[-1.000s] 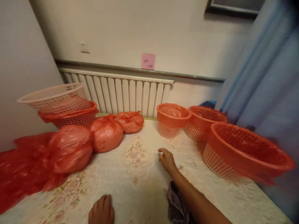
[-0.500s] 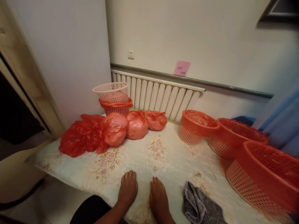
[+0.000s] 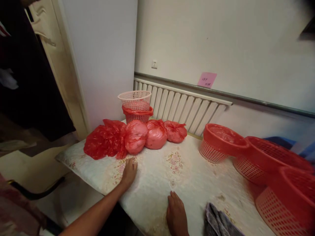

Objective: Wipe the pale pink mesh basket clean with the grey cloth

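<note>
My left hand (image 3: pixel 129 171) reaches over the flowered tablecloth (image 3: pixel 150 178), close in front of the red plastic bags but apart from them. Its fingers point away from me and hold nothing I can see. Flat on the cloth at the near middle lies my right hand (image 3: pixel 176 211), open, fingers stretched forward. A crumpled red bag (image 3: pixel 104 141) sits at the left end of the row. Beside it are a rounded filled bag (image 3: pixel 136 137), another filled bag (image 3: pixel 156 135) and a smaller knotted bag (image 3: pixel 175 131). A grey cloth (image 3: pixel 219 221) lies right of my right hand.
Behind the bags stand stacked baskets, a pale pink one (image 3: pixel 135 96) in a red-lined one (image 3: pixel 138 116). On the right are three red-lined baskets: a small one (image 3: pixel 214 150), a middle one (image 3: pixel 253 167) and a near one (image 3: pixel 283 209). A radiator (image 3: pixel 182 106) runs along the wall.
My left hand has moved forward and left, away from my right hand, towards the bags. The right hand stays on the tablecloth. The view has turned left.
</note>
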A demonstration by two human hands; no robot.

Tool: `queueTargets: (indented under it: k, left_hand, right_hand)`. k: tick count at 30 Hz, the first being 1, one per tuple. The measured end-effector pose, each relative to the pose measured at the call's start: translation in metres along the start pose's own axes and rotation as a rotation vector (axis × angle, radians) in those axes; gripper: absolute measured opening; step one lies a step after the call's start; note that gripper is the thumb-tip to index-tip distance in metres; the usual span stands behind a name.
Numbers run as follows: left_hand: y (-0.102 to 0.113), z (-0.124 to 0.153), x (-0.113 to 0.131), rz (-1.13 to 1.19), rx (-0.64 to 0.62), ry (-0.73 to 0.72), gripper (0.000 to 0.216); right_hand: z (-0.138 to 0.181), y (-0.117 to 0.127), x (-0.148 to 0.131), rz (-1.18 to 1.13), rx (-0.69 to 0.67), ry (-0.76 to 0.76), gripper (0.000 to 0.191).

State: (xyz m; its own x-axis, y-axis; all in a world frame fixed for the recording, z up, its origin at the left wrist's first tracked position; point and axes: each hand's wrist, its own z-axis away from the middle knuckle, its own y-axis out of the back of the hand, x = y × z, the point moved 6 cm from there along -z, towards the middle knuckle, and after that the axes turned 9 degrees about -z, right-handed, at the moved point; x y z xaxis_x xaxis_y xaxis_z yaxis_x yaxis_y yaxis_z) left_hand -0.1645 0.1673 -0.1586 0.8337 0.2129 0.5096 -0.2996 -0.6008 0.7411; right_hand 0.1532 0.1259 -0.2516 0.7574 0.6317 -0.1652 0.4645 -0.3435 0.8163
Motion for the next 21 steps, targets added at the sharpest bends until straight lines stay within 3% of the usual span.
queueTargets:
  k: [4,8,16,21]
  left_hand:
    - [0.042,-0.078,-0.041,-0.031,0.138,0.205,0.036]
    - [0.059,-0.121,-0.058,-0.053,0.149,0.293,0.042]
    - [0.049,-0.145,-0.057,-0.089,-0.009,0.313,0.034]
    - [0.056,-0.147,-0.053,-0.117,-0.067,0.32,0.033]
  right_hand:
    - [-0.001,0.001,-0.001,-0.01,0.004,-0.001,0.041]
    - [-0.002,0.003,-0.003,0.004,0.008,-0.012,0.043]
    - [-0.004,0.004,-0.003,0.001,-0.032,-0.058,0.042]
    - [-0.004,0.004,-0.004,0.04,-0.006,-0.026,0.042]
